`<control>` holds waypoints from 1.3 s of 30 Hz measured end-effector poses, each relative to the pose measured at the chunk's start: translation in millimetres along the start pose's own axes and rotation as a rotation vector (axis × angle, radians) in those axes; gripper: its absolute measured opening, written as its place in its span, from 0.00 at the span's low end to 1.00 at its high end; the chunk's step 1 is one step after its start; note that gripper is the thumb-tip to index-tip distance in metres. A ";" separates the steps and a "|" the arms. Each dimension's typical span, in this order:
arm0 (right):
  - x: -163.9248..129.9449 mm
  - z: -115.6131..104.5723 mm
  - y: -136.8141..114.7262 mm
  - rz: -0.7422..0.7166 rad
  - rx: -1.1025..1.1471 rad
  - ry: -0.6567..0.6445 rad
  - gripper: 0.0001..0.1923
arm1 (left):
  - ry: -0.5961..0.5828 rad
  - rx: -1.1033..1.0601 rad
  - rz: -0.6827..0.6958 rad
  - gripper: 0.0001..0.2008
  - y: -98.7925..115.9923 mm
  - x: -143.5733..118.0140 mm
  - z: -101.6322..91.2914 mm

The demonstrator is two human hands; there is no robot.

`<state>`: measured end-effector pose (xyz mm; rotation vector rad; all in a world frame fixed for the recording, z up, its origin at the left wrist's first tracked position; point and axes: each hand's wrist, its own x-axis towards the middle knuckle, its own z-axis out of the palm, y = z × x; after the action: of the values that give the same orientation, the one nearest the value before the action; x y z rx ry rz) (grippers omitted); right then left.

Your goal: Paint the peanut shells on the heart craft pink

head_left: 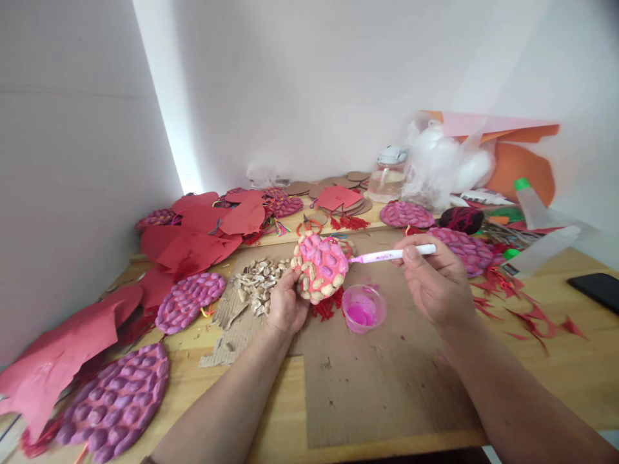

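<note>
My left hand [289, 303] grips the lower left edge of a round peanut-shell ornament [325, 254], tilted up toward me. Its upper shells are pink and purple; those along the left and lower edge are bare tan. A red tassel [329, 305] hangs beneath it. My right hand [432, 277] pinches a white acrylic paint marker [387, 254] between thumb and fingers. The marker's pink tip is at the ornament's right edge; whether it touches I cannot tell. Just below stands a clear cup [365, 309] with bright pink paint inside.
Cardboard [382, 393] covers the table's middle, with loose peanut shells [261, 280] on the left. Painted ornaments [116, 403] and red cutouts [193, 241] lie leftward. Behind are orange-handled scissors [309, 224] and a water jar [387, 180]. A phone [597, 290] lies far right.
</note>
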<state>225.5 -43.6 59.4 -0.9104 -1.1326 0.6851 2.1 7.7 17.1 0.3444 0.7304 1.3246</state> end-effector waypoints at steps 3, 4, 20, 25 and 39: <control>-0.2 0.3 -2.4 -0.002 -0.002 -0.021 0.15 | 0.006 -0.008 0.000 0.11 -0.5 0.2 -0.2; -0.7 0.0 -2.5 0.000 -0.016 -0.034 0.14 | 0.007 -0.006 -0.002 0.13 -0.7 0.5 -0.5; -2.4 -3.6 0.7 -0.009 -0.038 -0.069 0.14 | 0.038 0.019 -0.018 0.12 1.6 -1.5 3.0; -1.5 -0.6 -1.8 -0.011 -0.016 -0.037 0.15 | 0.003 0.022 -0.003 0.09 -0.7 -0.6 0.1; -3.3 -4.4 1.1 -0.015 -0.040 -0.084 0.12 | 0.001 0.014 -0.006 0.12 -0.3 -0.7 0.8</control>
<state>228.7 -47.0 56.2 -0.9130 -1.2304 0.6959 2.8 7.1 17.7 0.3524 0.7416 1.3144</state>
